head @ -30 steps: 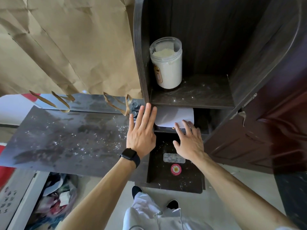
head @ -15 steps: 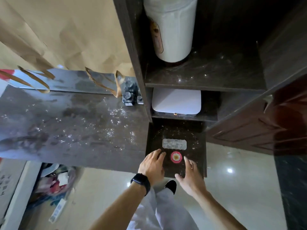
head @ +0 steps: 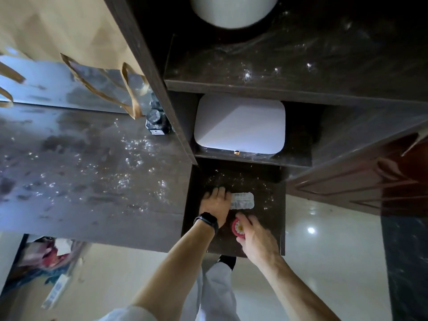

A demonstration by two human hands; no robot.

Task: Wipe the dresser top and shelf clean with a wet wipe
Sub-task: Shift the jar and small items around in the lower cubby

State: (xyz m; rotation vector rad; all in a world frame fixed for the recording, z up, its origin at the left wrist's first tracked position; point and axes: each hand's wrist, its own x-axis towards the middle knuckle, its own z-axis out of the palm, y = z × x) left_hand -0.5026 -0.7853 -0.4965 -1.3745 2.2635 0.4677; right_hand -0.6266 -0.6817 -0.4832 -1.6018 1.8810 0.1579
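A small silvery wet wipe packet (head: 243,200) lies on the dusty low dark shelf (head: 266,228) at the foot of the open cabinet. My left hand (head: 215,203), a black watch on its wrist, covers the packet's left end with its fingers curled down onto it. Just below, my right hand (head: 254,239) has thumb and fingers round a round pink disc (head: 236,228) with a flower pattern. The dresser top (head: 92,177) stretches left, speckled with white dust. The upper shelf (head: 301,72) is dusty too.
A white jar (head: 231,10) stands on the upper shelf. A white flat box (head: 239,126) fills the middle shelf. Small dark bottles (head: 157,121) and a brown paper bag (head: 69,31) sit at the back of the dresser top. A brown door (head: 370,181) is at right.
The camera has come closer and lower. My left hand moved up onto the packet's left end, and my right hand moved left onto the pink disc.
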